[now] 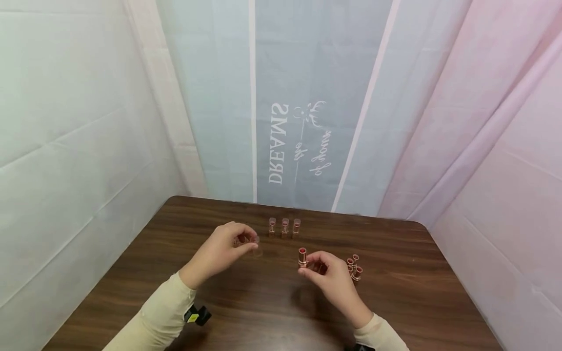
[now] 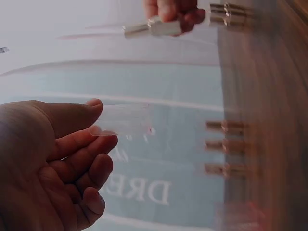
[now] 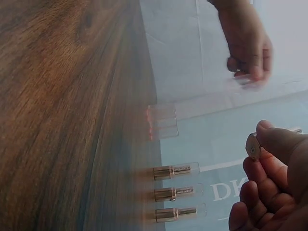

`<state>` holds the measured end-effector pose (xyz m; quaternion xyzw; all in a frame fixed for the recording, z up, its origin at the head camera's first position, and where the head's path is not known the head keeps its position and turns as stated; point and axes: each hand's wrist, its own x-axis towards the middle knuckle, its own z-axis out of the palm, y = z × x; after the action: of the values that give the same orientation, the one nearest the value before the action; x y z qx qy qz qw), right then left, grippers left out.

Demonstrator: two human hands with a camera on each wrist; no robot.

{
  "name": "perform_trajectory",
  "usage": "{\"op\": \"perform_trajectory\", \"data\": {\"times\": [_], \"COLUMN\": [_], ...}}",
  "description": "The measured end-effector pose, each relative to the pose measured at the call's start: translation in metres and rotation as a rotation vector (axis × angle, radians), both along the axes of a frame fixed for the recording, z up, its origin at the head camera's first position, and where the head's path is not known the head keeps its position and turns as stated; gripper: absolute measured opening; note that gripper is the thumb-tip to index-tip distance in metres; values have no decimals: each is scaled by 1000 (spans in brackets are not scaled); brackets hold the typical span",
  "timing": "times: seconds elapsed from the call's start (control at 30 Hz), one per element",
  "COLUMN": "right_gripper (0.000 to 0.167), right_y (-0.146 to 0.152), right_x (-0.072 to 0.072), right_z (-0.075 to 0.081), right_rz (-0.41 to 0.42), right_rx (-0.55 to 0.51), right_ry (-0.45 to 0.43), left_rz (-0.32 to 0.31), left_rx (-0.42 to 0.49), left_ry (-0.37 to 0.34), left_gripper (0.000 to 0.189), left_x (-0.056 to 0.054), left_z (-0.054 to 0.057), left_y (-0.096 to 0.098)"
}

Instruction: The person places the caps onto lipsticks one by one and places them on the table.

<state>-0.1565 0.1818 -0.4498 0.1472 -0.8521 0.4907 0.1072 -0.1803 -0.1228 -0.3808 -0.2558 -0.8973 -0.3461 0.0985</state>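
Note:
My left hand [image 1: 221,248] pinches a clear lipstick cap [image 2: 127,120] between thumb and forefinger above the table, its other fingers loosely curled in the left wrist view. To the right, my right hand [image 1: 332,279] grips an uncapped lipstick [image 1: 302,258] near its base, the red top pointing up. The tube is rose gold and shiny. Both hands are apart, with the lipstick a short way right of the cap. Beyond them stand three lipsticks [image 1: 285,227] in a row, each under a clear cap.
Several uncapped rose-gold lipsticks [image 1: 356,274] stand in a cluster beside my right hand. More clear caps [image 3: 163,122] stand on the dark wooden table [image 1: 263,302], partly hidden behind my left hand in the head view. A printed curtain [image 1: 316,58] hangs behind the table.

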Motion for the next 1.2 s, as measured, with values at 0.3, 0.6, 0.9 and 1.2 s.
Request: {"op": "perform_trajectory", "data": {"times": [0.3,0.6,0.9,1.2], "right_gripper": [21,21,21,21], "right_y": [0,-3,-3,-2], "right_x": [2,6,10,10], "right_z": [2,6,12,16], "right_rz": [29,63,71,67], "right_rx": [18,-18,-35,-58], "right_ry": [25,48,92,137], "left_rz": [-159,-306,-337,-319], "left_rx": [10,21,-23,-96], "left_ry": [143,178,178,155], "left_gripper": [13,14,10,10], "left_x": [-2,-1,-3,1], "left_z": [38,51,48,42], "left_y": [39,66,80,88]}}
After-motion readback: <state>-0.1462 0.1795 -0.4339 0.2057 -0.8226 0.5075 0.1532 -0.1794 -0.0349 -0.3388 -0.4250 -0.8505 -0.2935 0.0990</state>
